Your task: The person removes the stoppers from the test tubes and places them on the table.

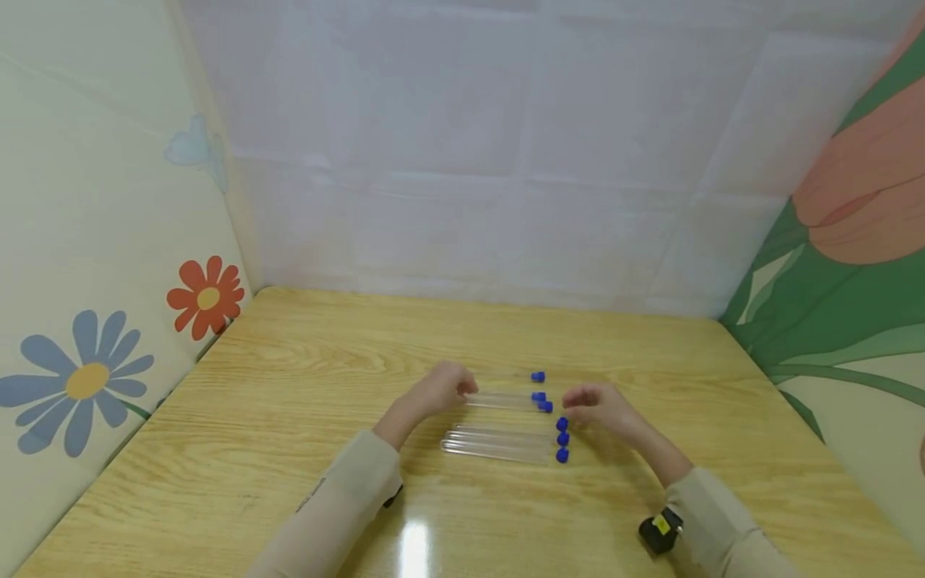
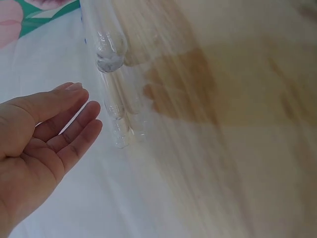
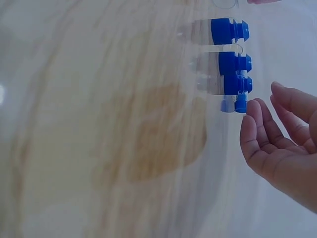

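Note:
Clear test tubes (image 1: 499,445) lie side by side on the wooden table in the head view, rounded ends to the left. Just right of this nearer group stand three loose blue caps (image 1: 562,439). Farther back, other clear tubes (image 1: 502,400) have blue caps (image 1: 538,376) at their right ends. My left hand (image 1: 444,387) hovers by the rounded ends of the farther tubes; its fingers (image 2: 81,114) are loosely bent and hold nothing. Close to the caps, my right hand (image 1: 603,411) has relaxed fingers (image 3: 252,134) with nothing between them. Whether a fingertip touches a cap I cannot tell.
The wooden table (image 1: 325,361) reaches back to a white cloth wall (image 1: 462,160). Flower-printed sheets (image 1: 87,241) flank it on both sides. A black wrist device (image 1: 659,531) sits at my right sleeve. Light glares (image 1: 414,546) off the front of the table.

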Available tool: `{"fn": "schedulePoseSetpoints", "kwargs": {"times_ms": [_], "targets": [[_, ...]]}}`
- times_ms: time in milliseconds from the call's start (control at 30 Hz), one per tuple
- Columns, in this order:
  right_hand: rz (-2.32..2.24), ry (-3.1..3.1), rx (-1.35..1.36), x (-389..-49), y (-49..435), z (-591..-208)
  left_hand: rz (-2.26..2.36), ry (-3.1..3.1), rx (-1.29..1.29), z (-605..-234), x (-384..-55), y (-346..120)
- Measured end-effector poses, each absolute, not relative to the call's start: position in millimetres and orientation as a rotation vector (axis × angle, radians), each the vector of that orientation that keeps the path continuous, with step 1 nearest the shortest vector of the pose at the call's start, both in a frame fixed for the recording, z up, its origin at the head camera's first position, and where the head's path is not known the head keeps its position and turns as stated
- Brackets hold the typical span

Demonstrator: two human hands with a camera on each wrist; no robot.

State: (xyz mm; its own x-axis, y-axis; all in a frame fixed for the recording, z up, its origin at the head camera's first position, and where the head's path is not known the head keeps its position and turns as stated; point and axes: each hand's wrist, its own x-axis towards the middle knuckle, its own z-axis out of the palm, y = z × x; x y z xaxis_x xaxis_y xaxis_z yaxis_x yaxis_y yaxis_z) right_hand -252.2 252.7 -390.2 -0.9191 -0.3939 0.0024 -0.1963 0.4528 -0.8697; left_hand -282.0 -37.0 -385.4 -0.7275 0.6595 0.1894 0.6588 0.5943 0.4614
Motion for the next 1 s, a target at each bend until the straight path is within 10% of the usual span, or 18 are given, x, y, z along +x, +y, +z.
{"fn": "schedulePoseSetpoints", "kwargs": {"times_ms": [1000], "targets": [[-1.459,2.464,-0.510,-250.4,255.5,-394.6,0.676,2.761,1.169,-388.0,-279.4,-27.3]]}}
